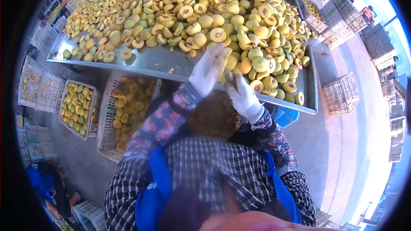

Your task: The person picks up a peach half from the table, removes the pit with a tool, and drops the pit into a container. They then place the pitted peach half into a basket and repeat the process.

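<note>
Both my hands wear white gloves and meet over the near edge of a metal table [162, 62] heaped with halved yellow-green peaches [186, 12]. My left hand [206, 72] is closed, with a peach [225, 62] at its fingertips, partly hidden by the glove. Just to the right, my right hand [243, 97] has its fingers bent together near that peach. Something dark shows at its fingertips, too small and blurred to name. Many peach halves in the heap lie with their brown-red centres facing up.
Below the table on the left stand a crate [102, 134] of peach halves and a smaller white crate [64, 115] of fruit. A blue bucket [286, 117] is under the right corner. Stacked crates [341, 94] stand on the floor at right. A person [51, 188] bends at lower left.
</note>
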Demonstrator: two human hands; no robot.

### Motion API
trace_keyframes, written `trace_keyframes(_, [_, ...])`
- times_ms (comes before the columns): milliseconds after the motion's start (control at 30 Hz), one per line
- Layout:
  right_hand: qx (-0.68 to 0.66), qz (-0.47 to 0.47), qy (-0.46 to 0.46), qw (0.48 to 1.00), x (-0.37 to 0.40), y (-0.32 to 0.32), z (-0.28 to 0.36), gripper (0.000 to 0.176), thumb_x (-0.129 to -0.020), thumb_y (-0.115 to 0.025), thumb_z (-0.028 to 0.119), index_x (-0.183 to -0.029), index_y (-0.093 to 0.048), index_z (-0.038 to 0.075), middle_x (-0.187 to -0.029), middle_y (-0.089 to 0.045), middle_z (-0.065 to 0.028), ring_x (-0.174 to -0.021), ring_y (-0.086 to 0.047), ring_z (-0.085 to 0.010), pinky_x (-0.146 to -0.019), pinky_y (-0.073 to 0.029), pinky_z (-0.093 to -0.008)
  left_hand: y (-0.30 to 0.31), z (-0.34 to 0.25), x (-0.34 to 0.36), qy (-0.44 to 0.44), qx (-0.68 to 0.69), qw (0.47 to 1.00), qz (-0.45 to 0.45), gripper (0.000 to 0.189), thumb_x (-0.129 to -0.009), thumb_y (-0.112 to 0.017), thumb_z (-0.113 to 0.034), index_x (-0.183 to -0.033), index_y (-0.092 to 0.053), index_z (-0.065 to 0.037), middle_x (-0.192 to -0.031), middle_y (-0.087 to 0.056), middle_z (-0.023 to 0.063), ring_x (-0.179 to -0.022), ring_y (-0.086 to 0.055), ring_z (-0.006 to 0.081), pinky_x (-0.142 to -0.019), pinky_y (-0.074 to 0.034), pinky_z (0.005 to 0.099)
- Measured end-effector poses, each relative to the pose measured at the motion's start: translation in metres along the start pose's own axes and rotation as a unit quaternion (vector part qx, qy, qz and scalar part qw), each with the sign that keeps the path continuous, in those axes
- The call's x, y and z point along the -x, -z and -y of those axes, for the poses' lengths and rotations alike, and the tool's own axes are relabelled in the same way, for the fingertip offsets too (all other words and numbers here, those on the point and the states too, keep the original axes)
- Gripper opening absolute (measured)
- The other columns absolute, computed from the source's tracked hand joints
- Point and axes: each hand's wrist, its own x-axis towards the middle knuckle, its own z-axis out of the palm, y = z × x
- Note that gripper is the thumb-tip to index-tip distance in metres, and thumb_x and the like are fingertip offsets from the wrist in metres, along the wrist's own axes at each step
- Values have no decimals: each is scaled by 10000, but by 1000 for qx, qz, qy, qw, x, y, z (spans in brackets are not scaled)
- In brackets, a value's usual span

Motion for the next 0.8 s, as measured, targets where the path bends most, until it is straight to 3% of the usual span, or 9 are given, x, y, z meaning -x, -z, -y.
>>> trace_keyframes(67, [-95, 10, -43, 994, 1, -7, 1, 294, -920, -560, 106, -1162, -447, -16, -860, -559, -158, -771, -559, -292, -707, -471, -364, -5, -24, -6, -170, -147, 974, -32, 455, -990, -480, -344, -1201, -543, 54, -1180, -578, 169, -1031, -579, 226, -899, -460, 329])
trace_keyframes(100, [-116, 12, -43, 992, 3, -11, 6, 274, -918, -550, 83, -1156, -451, -11, -869, -540, -144, -774, -540, -275, -716, -465, -355, -4, -19, -5, -137, -110, 984, -28, 449, -992, -472, -360, -1141, -566, 53, -1131, -598, 162, -996, -591, 220, -876, -468, 326])
trace_keyframes(167, [58, 23, -5, 998, 7, -9, 17, 284, -919, -533, 73, -1173, -440, -14, -883, -558, -160, -789, -563, -304, -719, -467, -364, -3, -6, -1, -68, -31, 997, -22, 471, -997, -456, -394, -1022, -611, 50, -1033, -638, 147, -926, -614, 207, -830, -483, 321])
trace_keyframes(200, [100, 17, 63, 993, 8, -11, 9, 309, -915, -516, 72, -1192, -428, -32, -896, -575, -182, -795, -585, -357, -702, -467, -376, -8, -3, -3, -6, -17, 999, -41, 559, -996, -432, -476, -851, -618, 31, -869, -659, 118, -797, -633, 188, -741, -501, 294])
trace_keyframes(300, [184, 49, 52, 980, 13, -8, 1, 314, -911, -503, 70, -1194, -425, -42, -873, -587, -202, -785, -584, -425, -692, -470, -413, -2, -9, -3, 321, 274, 905, -41, 616, -982, -418, -549, -833, -608, 18, -826, -657, 115, -743, -633, 179, -693, -507, 270])
trace_keyframes(333, [184, 35, 90, 978, 12, -9, -1, 320, -938, -516, 98, -1222, -428, -20, -791, -587, -130, -706, -600, -321, -645, -477, -373, 0, -10, -3, 301, 254, 919, -22, 625, -967, -425, -581, -825, -603, 1, -795, -652, 107, -708, -632, 165, -656, -507, 253])
trace_keyframes(467, [-188, 109, -164, 962, 14, -9, 24, 347, -994, -522, 219, -1282, -451, 39, -731, -524, 16, -538, -465, -54, -480, -370, -191, 2, -13, -2, 327, 264, 907, -20, 612, -959, -432, -593, -856, -602, -14, -776, -645, 97, -692, -629, 165, -665, -506, 246])
trace_keyframes(667, [-405, 101, -242, 876, 20, -16, 28, 378, -991, -535, 220, -1308, -461, 28, -767, -556, 2, -519, -473, -79, -482, -382, -205, -5, -26, 4, 364, 381, 840, -129, 584, -918, -539, -568, -855, -518, 12, -820, -628, 202, -690, -656, 309, -644, -578, 422])
trace_keyframes(800, [-171, -8, 17, 985, 28, -36, -1, 362, -977, -541, 167, -1270, -462, -31, -809, -622, -75, -616, -587, -185, -572, -472, -285, -12, -43, 0, 397, 428, 788, -194, 555, -900, -570, -562, -859, -501, -12, -830, -628, 192, -669, -659, 314, -597, -581, 432])
